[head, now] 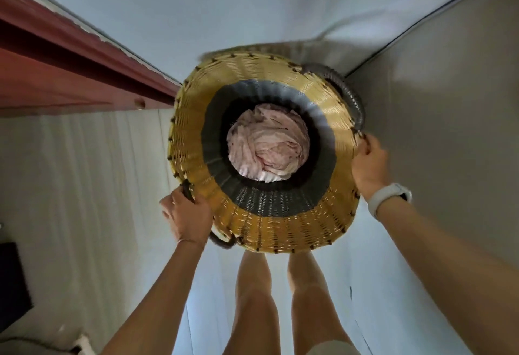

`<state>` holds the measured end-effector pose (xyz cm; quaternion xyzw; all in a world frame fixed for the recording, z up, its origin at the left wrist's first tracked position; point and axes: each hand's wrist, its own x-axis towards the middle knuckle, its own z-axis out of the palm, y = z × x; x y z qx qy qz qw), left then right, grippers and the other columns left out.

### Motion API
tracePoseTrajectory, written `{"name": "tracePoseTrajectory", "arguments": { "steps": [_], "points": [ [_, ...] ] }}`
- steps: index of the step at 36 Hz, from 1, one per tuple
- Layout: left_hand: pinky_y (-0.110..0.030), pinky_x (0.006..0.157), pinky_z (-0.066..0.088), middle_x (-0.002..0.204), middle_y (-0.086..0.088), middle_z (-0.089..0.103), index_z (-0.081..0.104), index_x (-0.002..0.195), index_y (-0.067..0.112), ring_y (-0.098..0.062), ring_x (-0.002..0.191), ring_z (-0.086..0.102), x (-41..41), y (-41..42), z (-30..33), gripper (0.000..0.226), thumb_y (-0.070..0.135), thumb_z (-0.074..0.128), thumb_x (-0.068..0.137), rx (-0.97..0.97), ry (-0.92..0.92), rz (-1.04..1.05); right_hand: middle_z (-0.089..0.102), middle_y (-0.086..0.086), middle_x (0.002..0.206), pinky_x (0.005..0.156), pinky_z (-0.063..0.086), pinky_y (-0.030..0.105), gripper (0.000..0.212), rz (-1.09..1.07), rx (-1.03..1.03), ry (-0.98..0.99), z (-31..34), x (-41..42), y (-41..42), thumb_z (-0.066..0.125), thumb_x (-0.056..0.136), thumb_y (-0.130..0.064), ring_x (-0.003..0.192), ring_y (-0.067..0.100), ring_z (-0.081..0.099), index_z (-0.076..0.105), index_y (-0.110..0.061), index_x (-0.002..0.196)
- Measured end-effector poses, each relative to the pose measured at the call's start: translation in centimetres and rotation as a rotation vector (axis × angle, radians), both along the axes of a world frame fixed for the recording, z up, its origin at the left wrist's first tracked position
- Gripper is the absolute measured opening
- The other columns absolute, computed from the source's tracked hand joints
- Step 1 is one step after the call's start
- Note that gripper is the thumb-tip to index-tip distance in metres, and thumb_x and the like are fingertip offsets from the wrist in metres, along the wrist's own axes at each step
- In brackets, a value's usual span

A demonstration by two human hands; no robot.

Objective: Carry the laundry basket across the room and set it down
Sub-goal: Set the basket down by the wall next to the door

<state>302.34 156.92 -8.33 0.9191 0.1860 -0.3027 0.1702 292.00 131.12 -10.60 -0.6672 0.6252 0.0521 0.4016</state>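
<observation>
A round woven laundry basket [280,228], yellow with a dark grey band inside, fills the middle of the head view, seen from straight above. Crumpled pale pink laundry [266,144] lies at its bottom. My left hand [188,217] grips the rim at the lower left, next to a dark handle [222,242]. My right hand [369,161] holds the rim at the right, just below the other dark grey handle [351,99]. A white band sits on my right wrist. My bare legs stand directly behind the basket.
A pale floor [224,17] runs ahead. A dark red wooden door or frame [70,68] lies along the left. A grey wall [449,102] rises on the right, a pale wall on the left. A black object [11,279] sits at the lower left edge.
</observation>
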Motion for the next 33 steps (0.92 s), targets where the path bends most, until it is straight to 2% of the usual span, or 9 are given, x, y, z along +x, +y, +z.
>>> {"name": "tracePoseTrajectory", "arguments": {
  "steps": [3, 5, 11, 14, 17, 19, 21, 26, 33],
  "points": [
    [-0.050, 0.108, 0.029, 0.149, -0.017, 0.027, 0.031, 0.140, 0.008, -0.036, 0.134, 0.030, 1.6, -0.3, -0.3, 0.056, 0.024, 0.048, 0.090, 0.049, -0.042, -0.095, 0.046, 0.014, 0.142, 0.106, 0.039, 0.041, 0.045, 0.008, 0.014, -0.059, -0.1, 0.1, -0.1, 0.034, 0.097, -0.020, 0.127, 0.030, 0.046, 0.031, -0.011, 0.142],
    [-0.051, 0.110, 0.026, 0.153, -0.016, 0.021, 0.022, 0.145, 0.010, -0.036, 0.138, 0.025, 3.4, -1.2, -1.1, 0.063, 0.025, 0.049, 0.089, 0.029, -0.071, -0.150, 0.039, 0.012, 0.147, 0.112, 0.033, 0.044, 0.049, -0.008, 0.000, -0.027, -0.5, -0.5, 0.7, 0.036, 0.097, -0.019, 0.134, 0.029, 0.038, 0.025, -0.011, 0.144],
    [-0.053, 0.115, 0.018, 0.159, -0.013, 0.011, 0.007, 0.149, 0.016, -0.034, 0.145, 0.015, 9.9, -4.2, -4.6, 0.072, 0.024, 0.047, 0.090, -0.073, -0.116, -0.338, 0.052, 0.022, 0.128, 0.094, 0.045, 0.051, 0.041, -0.039, 0.145, 0.262, -1.8, -3.9, 4.2, 0.038, 0.091, -0.009, 0.112, 0.044, 0.052, 0.031, -0.006, 0.132],
    [-0.053, 0.112, 0.031, 0.156, -0.016, 0.022, 0.012, 0.149, 0.018, -0.038, 0.139, 0.029, 12.8, -5.1, -5.7, 0.066, 0.017, 0.044, 0.092, -0.148, -0.097, -0.250, 0.058, 0.023, 0.112, 0.082, 0.051, 0.050, 0.032, 0.028, 0.150, 0.349, -2.3, -5.3, 4.5, 0.041, 0.090, -0.010, 0.098, 0.045, 0.058, 0.035, -0.004, 0.121],
    [-0.052, 0.097, 0.048, 0.142, -0.021, 0.042, 0.030, 0.144, 0.021, -0.041, 0.117, 0.053, 14.2, -5.4, -5.8, 0.053, 0.010, 0.040, 0.093, -0.127, -0.102, -0.183, 0.058, 0.016, 0.093, 0.075, 0.053, 0.047, 0.025, 0.097, 0.084, 0.344, -2.4, -5.2, 3.4, 0.040, 0.092, -0.012, 0.089, 0.042, 0.060, 0.041, -0.002, 0.115],
    [-0.052, 0.090, 0.052, 0.128, -0.024, 0.050, 0.046, 0.134, 0.019, -0.043, 0.106, 0.058, 14.1, -5.5, -5.7, 0.045, 0.004, 0.038, 0.092, -0.096, -0.124, -0.184, 0.055, 0.012, 0.086, 0.075, 0.054, 0.049, 0.023, 0.142, 0.038, 0.341, -2.0, -4.8, 2.9, 0.039, 0.094, -0.015, 0.086, 0.040, 0.061, 0.043, -0.003, 0.113],
    [-0.052, 0.091, 0.051, 0.126, -0.025, 0.051, 0.051, 0.128, 0.015, -0.043, 0.108, 0.057, 13.1, -5.6, -5.4, 0.043, -0.002, 0.037, 0.090, -0.086, -0.148, -0.152, 0.053, 0.012, 0.083, 0.075, 0.053, 0.049, 0.022, 0.185, -0.013, 0.353, -1.4, -4.2, 2.3, 0.038, 0.095, -0.016, 0.084, 0.040, 0.061, 0.044, -0.002, 0.110],
    [-0.046, 0.092, 0.047, 0.135, -0.022, 0.040, 0.044, 0.133, 0.010, -0.039, 0.113, 0.053, 8.9, -4.5, -3.8, 0.040, 0.002, 0.036, 0.095, -0.059, -0.155, -0.062, 0.057, 0.018, 0.086, 0.078, 0.051, 0.051, 0.024, 0.272, -0.111, 0.367, 0.2, -3.0, 0.3, 0.035, 0.096, -0.018, 0.087, 0.042, 0.061, 0.044, -0.002, 0.110],
    [-0.046, 0.098, 0.042, 0.128, -0.025, 0.050, 0.050, 0.130, 0.005, -0.043, 0.112, 0.053, 5.9, -2.2, -4.0, 0.037, 0.010, 0.037, 0.096, -0.025, -0.224, -0.013, 0.064, 0.029, 0.102, 0.076, 0.046, 0.049, 0.026, 0.454, -0.298, 0.397, 0.6, 0.1, -4.4, 0.035, 0.095, -0.016, 0.094, 0.048, 0.060, 0.045, 0.000, 0.113]
  ]
}}
